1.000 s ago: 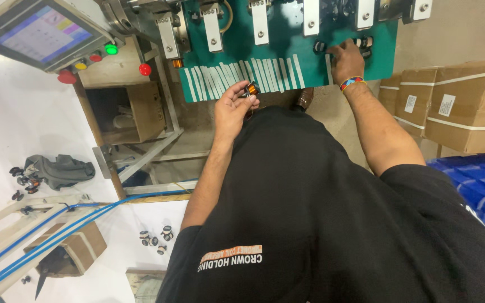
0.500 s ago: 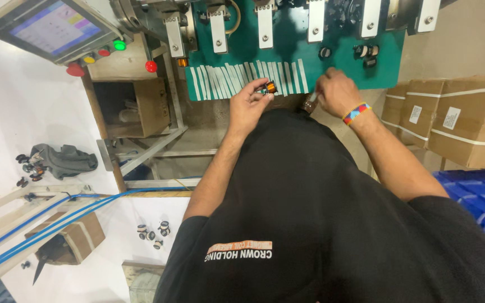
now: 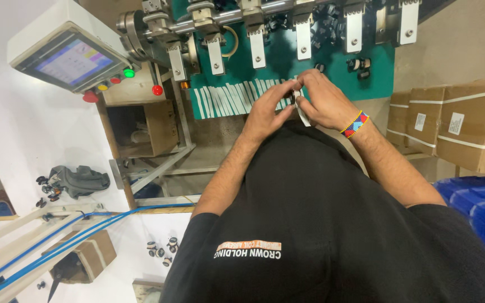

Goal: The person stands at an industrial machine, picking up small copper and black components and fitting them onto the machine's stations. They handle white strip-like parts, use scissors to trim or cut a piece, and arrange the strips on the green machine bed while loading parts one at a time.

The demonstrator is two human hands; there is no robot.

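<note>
Both hands meet over the green work plate [image 3: 220, 92]: left hand [image 3: 268, 109] and right hand [image 3: 324, 101] pinch a small white strip [image 3: 302, 115]. Brown cartons [image 3: 467, 126] with white labels are stacked at right.

Black short-sleeved shirt [image 3: 332, 224] with printed chest patch; beaded multicoloured wristband [image 3: 356, 124].
</note>
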